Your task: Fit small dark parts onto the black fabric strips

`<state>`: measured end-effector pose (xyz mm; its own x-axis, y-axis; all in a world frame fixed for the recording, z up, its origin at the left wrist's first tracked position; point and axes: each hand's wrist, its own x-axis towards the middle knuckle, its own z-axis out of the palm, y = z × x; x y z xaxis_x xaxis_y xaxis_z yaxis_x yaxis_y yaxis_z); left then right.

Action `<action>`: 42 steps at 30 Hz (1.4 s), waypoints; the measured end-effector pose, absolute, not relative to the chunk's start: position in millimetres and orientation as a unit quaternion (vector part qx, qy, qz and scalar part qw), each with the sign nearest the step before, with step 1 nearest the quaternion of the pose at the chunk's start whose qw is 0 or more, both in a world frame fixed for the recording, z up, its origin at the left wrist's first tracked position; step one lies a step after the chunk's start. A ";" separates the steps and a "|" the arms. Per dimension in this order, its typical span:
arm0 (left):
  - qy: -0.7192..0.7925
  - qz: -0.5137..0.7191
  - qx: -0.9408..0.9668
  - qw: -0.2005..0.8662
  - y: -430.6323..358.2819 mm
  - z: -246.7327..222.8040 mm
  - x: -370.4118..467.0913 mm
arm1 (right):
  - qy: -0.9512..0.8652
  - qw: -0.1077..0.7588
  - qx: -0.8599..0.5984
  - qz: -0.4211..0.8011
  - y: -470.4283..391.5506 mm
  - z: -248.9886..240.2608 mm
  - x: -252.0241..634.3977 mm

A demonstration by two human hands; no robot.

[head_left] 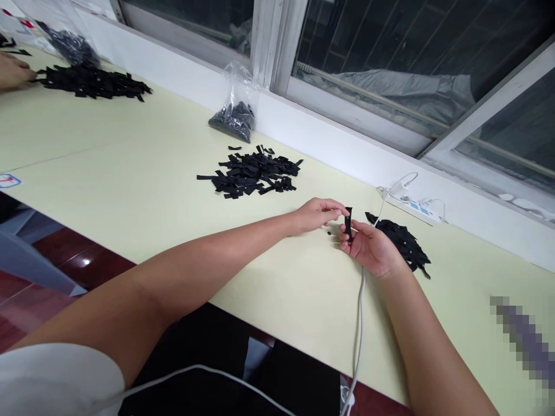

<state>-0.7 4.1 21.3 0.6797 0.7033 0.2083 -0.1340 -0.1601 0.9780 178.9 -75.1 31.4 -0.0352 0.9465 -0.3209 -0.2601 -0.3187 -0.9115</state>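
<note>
A short black fabric strip (348, 226) stands roughly upright between my two hands above the table. My right hand (370, 248) holds its lower part, palm turned up and fingers curled around it. From the left, my left hand (318, 214) reaches the strip's upper part, thumb and index finger closed at its edge. A tiny pale spot shows on the strip near those fingertips. On the tabletop just below my left fingers lies a small black ring-like piece (329, 233). Beside my right hand is a pile of black strips (401, 242), partly hidden by that hand.
Another black-strip pile (255, 170) lies further left, with a clear plastic bag (234, 112) of dark pieces behind it. A white cable (361, 323) crosses the table by my right wrist, near a power strip (411, 208). Another person's hand (15, 72) is at far left by a third pile (93, 81).
</note>
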 end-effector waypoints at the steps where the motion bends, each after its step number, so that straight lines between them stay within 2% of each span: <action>1: 0.210 0.338 0.680 0.616 4.0 21.8 -0.9 | -0.339 0.476 -0.505 0.635 -75.2 31.5 179.0; 6: 0.216 0.325 0.666 0.636 2.9 25.0 -2.0 | -0.331 0.488 -0.493 0.639 -75.0 32.1 178.8; 11: 0.228 0.325 0.665 0.633 5.5 21.8 0.2 | -0.355 0.503 -0.521 0.591 -74.3 30.2 178.8; 18: 0.297 0.368 0.640 0.605 9.1 17.8 3.7 | -0.347 0.588 -0.577 0.449 -70.1 24.0 176.6; 26: 0.316 0.401 0.651 0.562 12.8 16.4 2.7 | -0.423 0.591 -0.603 0.331 -66.9 15.8 175.8; 32: 0.264 0.448 0.684 0.512 11.3 10.2 6.8 | -0.432 0.594 -0.591 0.334 -66.2 13.7 176.5; 42: 0.240 0.389 0.760 0.462 1.1 13.5 3.0 | -0.447 0.576 -0.572 0.375 -67.1 16.9 172.8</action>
<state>3.0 1.1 13.5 0.5825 0.7241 0.3693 0.0060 -0.4582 0.8888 172.8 -67.1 16.9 0.3194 0.9438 0.0854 0.0793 0.0632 -0.9948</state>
